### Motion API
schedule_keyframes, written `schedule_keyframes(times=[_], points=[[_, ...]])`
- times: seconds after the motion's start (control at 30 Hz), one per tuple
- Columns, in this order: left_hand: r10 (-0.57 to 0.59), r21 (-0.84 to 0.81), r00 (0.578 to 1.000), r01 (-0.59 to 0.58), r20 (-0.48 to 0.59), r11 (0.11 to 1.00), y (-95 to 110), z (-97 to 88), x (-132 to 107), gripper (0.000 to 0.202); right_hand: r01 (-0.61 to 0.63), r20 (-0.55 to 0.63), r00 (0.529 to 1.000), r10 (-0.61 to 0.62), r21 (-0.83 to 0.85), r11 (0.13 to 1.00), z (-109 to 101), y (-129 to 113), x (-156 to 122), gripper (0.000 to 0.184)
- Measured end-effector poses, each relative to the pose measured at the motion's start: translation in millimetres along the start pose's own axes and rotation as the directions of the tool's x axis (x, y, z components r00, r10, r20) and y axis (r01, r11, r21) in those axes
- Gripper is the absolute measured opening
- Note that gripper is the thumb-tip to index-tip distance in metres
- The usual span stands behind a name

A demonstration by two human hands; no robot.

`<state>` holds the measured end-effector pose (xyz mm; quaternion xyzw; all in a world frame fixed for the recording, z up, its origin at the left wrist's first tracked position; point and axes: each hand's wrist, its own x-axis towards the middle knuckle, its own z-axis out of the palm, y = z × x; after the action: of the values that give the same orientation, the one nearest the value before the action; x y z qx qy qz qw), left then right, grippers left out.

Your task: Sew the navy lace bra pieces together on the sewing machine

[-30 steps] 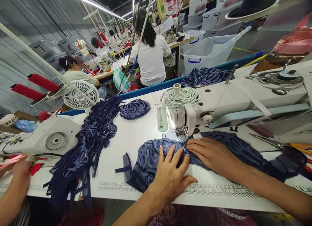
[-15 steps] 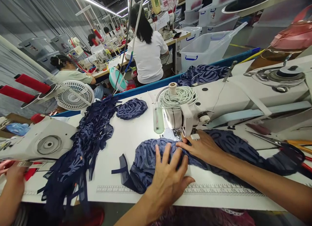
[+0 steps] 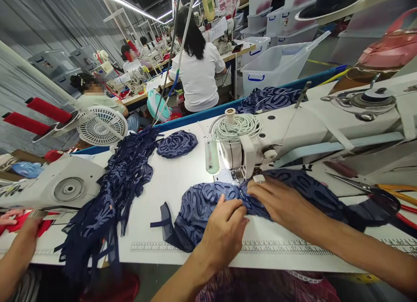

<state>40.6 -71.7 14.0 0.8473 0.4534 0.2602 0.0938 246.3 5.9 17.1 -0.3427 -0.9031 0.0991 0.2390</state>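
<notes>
A navy bra with a raised swirl pattern lies on the white sewing table, its middle at the presser foot of a sewing machine. My left hand is closed, its fingers curled on the near edge of the left cup. Close to the presser foot, my right hand grips the bra's middle, fingers bent and pressed together. The other cup runs back behind my right hand and forearm. Both sets of fingertips are partly hidden. A strap end sticks out at the left.
Left lies a heap of navy pieces, with a single cup beside it. Scissors rest at the right. A ruler strip runs along the front edge. A co-worker's hand works at the neighbouring machine.
My left hand has gone from spread fingers flat on the cup to curled fingers. My right hand has bent its fingers in on the fabric near the presser foot.
</notes>
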Motion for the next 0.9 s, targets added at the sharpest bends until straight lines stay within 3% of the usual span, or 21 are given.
schedule_keyframes(times=[0.1, 0.2, 0.3, 0.43, 0.53, 0.63, 0.7, 0.77, 0.87, 0.9], points=[[-0.071, 0.11, 0.997, 0.071, -0.007, 0.991, -12, 7.9, 1, 0.033, 0.118, -0.061, 0.992, -0.115, 0.052, 0.992, 12, 5, -22, 0.041], [-0.151, 0.228, 0.988, 0.141, 0.027, 0.963, -22, 11.4, -4, 0.036, 0.087, -0.125, 0.989, -0.085, 0.012, 0.996, 27, 19, -36, 0.033], [-0.18, 0.226, 0.983, 0.168, 0.033, 0.96, -28, 9.4, -8, 0.037, 0.038, -0.108, 0.993, -0.037, 0.008, 0.999, 36, 28, -40, 0.031], [-0.162, 0.192, 0.987, 0.155, 0.022, 0.969, -30, 4.0, -7, 0.038, 0.028, -0.084, 0.996, -0.025, 0.024, 0.999, 33, 27, -37, 0.033], [-0.1, 0.266, 0.991, 0.121, -0.094, 0.956, -24, -5.8, -15, 0.043, 0.073, -0.085, 0.993, -0.077, -0.043, 0.996, 18, 18, -45, 0.041], [0.026, 0.345, 0.973, 0.056, -0.229, 0.937, -11, -21.4, -38, 0.041, 0.143, -0.072, 0.985, -0.155, -0.147, 0.979, -1, 11, -72, 0.052], [0.087, 0.364, 0.964, 0.011, -0.251, 0.931, -5, -31.1, -59, 0.03, 0.233, -0.06, 0.967, -0.249, -0.194, 0.953, -8, 10, -98, 0.056], [0.079, 0.387, 0.977, 0.005, -0.2, 0.922, -5, -37.9, -81, 0.02, 0.216, -0.075, 0.969, -0.237, -0.214, 0.953, -6, 15, -122, 0.061], [0.049, 0.466, 0.995, -0.001, -0.091, 0.885, -12, -43.8, -109, 0.049, 0.129, -0.082, 0.986, -0.149, -0.208, 0.97, 9, 23, -144, 0.077], [0.055, 0.496, 0.996, -0.011, -0.073, 0.868, -14, -45.6, -117, 0.05, 0.11, -0.108, 0.985, -0.133, -0.194, 0.975, 14, 24, -146, 0.076]])
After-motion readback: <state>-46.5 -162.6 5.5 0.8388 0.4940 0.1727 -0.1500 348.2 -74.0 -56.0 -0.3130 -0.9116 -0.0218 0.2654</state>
